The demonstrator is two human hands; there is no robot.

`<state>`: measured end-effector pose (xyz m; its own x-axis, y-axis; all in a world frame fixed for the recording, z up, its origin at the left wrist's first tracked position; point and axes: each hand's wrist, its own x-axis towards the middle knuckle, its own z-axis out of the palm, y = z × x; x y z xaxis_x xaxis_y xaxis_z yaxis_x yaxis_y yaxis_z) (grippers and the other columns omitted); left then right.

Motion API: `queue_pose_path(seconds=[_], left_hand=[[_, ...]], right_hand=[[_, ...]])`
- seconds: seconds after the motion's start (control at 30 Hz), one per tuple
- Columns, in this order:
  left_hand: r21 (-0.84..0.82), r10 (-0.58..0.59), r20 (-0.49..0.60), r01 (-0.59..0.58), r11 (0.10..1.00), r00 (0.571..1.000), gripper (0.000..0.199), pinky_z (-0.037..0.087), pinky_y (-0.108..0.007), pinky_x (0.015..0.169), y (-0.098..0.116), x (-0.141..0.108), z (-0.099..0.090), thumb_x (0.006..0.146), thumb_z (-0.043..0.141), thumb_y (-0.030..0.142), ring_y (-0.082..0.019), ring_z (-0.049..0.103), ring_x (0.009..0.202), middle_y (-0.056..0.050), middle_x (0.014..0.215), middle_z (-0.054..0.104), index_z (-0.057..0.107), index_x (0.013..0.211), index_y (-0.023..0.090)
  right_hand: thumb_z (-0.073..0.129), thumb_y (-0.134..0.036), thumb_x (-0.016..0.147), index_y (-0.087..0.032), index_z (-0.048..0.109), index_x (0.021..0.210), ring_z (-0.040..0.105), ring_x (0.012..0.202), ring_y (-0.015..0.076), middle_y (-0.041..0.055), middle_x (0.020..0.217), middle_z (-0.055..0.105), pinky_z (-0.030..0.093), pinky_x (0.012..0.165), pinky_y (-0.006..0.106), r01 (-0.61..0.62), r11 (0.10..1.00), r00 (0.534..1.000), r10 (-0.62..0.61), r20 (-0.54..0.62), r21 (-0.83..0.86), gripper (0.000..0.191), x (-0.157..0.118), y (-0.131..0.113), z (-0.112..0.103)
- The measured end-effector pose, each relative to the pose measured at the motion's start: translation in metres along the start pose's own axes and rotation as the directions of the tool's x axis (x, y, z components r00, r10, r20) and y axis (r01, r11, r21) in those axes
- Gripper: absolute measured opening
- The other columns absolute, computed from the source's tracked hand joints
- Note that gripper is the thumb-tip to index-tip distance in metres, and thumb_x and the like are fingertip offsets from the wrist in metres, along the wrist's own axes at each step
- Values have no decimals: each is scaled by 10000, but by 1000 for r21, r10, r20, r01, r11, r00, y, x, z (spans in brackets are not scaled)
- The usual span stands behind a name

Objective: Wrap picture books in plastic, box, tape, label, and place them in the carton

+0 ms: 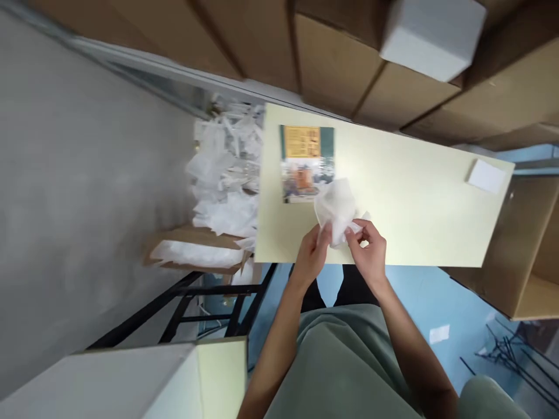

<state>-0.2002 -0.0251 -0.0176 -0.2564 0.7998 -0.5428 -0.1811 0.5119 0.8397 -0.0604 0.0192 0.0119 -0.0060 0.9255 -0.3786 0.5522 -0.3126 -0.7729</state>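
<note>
Between both hands (pixel 311 253) (pixel 370 251), crumpled filmy sheet (pixel 335 205)

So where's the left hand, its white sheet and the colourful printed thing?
Left hand (pixel 311 254): head view, back of the hand.
White sheet (pixel 337 202): head view, upper part.
Printed thing (pixel 306 165): head view, top face.

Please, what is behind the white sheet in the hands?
Past the white sheet, the pale table and the printed booklet show. The booklet's lower-right corner appears covered; anything else behind cannot be seen.

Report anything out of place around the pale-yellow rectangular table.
A flat white scrap, perhaps paper, lies on the blue floor at right, as if dropped. Crumpled thin white sheets are heaped untidily left of the table.
</note>
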Motion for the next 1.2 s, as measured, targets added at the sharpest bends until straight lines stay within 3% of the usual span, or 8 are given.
queue_pose_path(seconds=[0.23,0.5,0.6,0.7,0.8,0.87,1.03,1.2], left_hand=[[280,-77,-157,119,953,985,544,335,-308,533,-9,43,128,997,660,599,-155,446,572,17,564,446,526,618,232],[436,-89,-174,157,886,981,168,449,-322,640,7,51,131,881,657,314,-183,544,645,11,629,597,721,774,203],[560,-126,-250,250,790,960,170,543,-383,754,6,51,122,859,726,359,-228,624,706,-21,705,683,750,826,194],[672,20,-337,226,705,941,464,608,-514,925,7,45,118,811,809,363,-314,715,885,-90,1012,788,769,1235,180],[747,268,-222,-12,665,938,945,522,-626,1201,11,39,120,756,855,288,-422,635,1380,-193,1503,670,525,1636,182],[743,378,-75,-201,638,923,1004,375,-627,1351,18,40,126,783,874,296,-425,447,1612,-185,1688,530,445,1688,232],[587,465,44,-400,704,884,973,460,-605,1296,48,69,154,857,875,389,-396,530,1583,-106,1721,535,392,1701,362],[548,370,116,-370,750,922,614,532,-571,1229,73,111,175,873,895,461,-375,690,1394,-86,1414,745,701,1414,246]], right_hand=[[650,-546,1022,-242,720,1023,675,650,176,-11,711,695,527,646,295,-47,985,996,34,-79,-167,312,61,69,-126],[745,-480,990,-248,684,926,494,525,130,-97,553,498,441,609,293,-86,980,993,68,-101,-178,248,108,101,-219],[735,-439,1006,-249,701,933,501,517,126,-101,548,490,451,628,299,-86,974,995,75,-60,-209,207,117,99,-230],[696,-477,1041,-256,746,1082,554,555,141,-79,604,567,462,640,302,-33,963,999,30,-16,-268,230,115,97,-230],[730,-509,1029,-285,719,1347,606,596,166,-59,678,673,446,638,302,59,915,992,-8,127,-399,389,110,104,-221],[701,-487,1058,-283,734,1310,622,602,174,-38,697,707,392,613,298,121,861,976,-11,219,-494,326,107,113,-211],[514,-387,1160,-246,754,1091,646,654,174,37,816,778,309,604,311,237,763,965,-112,238,-602,286,101,127,-198],[451,-349,1166,-260,765,1057,611,670,174,58,837,777,321,623,327,266,750,963,-186,193,-606,344,91,116,-208]])
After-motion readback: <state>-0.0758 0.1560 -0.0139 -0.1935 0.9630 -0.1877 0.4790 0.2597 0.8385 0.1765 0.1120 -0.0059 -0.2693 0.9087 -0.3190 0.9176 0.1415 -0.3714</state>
